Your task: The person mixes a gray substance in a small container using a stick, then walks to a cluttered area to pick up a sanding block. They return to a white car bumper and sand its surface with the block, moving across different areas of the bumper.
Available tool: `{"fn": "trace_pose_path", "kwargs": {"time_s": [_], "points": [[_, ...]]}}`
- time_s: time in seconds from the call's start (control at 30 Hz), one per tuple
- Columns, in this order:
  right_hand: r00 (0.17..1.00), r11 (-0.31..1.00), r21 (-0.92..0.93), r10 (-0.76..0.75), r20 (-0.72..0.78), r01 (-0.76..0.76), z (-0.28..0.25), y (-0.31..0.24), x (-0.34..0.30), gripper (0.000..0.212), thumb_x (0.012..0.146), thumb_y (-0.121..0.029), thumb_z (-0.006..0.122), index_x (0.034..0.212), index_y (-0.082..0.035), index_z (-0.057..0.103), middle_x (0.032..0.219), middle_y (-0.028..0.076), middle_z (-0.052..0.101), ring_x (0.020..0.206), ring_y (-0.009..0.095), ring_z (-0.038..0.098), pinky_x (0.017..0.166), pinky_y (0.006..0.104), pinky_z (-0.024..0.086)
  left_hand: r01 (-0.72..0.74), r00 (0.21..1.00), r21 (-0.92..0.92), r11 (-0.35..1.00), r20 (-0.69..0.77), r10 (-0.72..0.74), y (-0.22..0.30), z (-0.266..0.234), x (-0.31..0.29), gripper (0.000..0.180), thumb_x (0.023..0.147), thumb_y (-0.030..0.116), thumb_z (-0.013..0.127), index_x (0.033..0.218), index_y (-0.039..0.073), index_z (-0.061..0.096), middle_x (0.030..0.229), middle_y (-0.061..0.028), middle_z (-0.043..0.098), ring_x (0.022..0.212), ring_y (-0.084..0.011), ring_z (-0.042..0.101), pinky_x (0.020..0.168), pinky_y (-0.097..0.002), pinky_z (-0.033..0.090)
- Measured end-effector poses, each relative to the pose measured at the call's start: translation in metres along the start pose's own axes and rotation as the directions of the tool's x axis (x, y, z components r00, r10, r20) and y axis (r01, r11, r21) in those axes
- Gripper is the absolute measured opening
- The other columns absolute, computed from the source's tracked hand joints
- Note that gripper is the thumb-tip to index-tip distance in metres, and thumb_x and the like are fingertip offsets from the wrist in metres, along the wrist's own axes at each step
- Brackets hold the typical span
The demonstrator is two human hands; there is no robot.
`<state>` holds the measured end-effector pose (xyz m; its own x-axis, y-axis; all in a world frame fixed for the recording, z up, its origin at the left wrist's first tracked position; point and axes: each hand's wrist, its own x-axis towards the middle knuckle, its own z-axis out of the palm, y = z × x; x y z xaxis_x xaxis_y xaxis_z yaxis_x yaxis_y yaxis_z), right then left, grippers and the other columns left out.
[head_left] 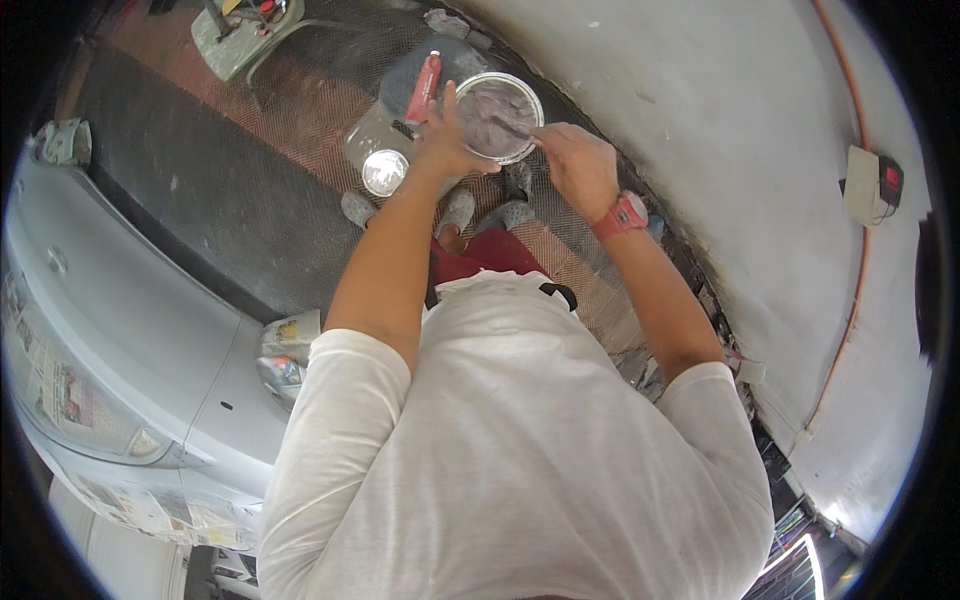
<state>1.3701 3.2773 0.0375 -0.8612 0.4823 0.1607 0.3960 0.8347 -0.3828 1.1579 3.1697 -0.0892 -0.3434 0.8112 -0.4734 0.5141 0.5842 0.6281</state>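
A round tin [541, 118] of greyish-mauve paste [488, 105] stands in front of me with its top uncovered. My left hand [445, 147] is wrapped round the tin's near left side, thumb along the lower rim and fingers up the left. At the right rim my right hand [580, 168] is closed on a thin paste-coated spatula [516, 128], whose tip lies in the paste. Its exact shape is hard to make out. Just beyond my left fingers a red tube [424, 90] with a pale cap rests on a dark round surface. A shiny round lid [384, 172] lies to the left of my wrist.
A silver-grey car [150, 300] with newspaper masking fills the left side. A pale wall [720, 120] with an orange cable [862, 270] runs along the right. Far left stands a greenish chair [245, 40]. Clogs [457, 210] show beneath the tin on the patterned floor.
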Motion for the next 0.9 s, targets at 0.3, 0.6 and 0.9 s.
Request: {"fn": "trace_pose_path", "kwargs": {"time_s": [0.3,0.6,0.9], "points": [[0.996,0.999,-0.026,0.031,0.083,-0.029,0.069,0.017,0.028,0.025,0.092,-0.014,0.067,0.115,-0.010,0.077,0.104,0.010,0.074,0.101,0.033,0.074,0.081,0.0473,0.060,-0.001,1.000,-0.060,0.998,-0.028,0.000,0.004,0.001,-0.003,0.176,0.048,0.048,0.109,0.176,0.026,-0.011,0.177,-0.0365,0.012,0.161,-0.0521,0.029,0.127,-0.0671,0.031],[0.998,0.997,-0.074,-0.016,0.060,0.021,0.003,-0.008,0.015,0.018,0.096,-0.011,0.068,0.112,-0.009,0.077,0.102,0.011,0.073,0.093,0.034,0.075,0.075,0.0486,0.059,0.091,0.993,0.006,0.996,0.076,-0.091,0.015,-0.012,-0.005,0.180,0.050,0.053,0.107,0.173,0.027,-0.021,0.177,-0.0364,0.009,0.163,-0.0495,0.028,0.128,-0.0644,0.032],[0.980,0.940,-0.317,0.164,0.109,-0.122,0.036,-0.015,0.047,0.015,0.101,-0.019,0.065,0.100,-0.006,0.072,0.096,0.017,0.072,0.087,0.040,0.074,0.072,0.0535,0.058,0.144,0.984,-0.031,0.989,0.110,-0.140,0.023,-0.020,-0.014,0.173,0.056,0.049,0.108,0.174,0.032,-0.018,0.179,-0.0294,0.013,0.163,-0.0446,0.031,0.127,-0.0644,0.031]]}}
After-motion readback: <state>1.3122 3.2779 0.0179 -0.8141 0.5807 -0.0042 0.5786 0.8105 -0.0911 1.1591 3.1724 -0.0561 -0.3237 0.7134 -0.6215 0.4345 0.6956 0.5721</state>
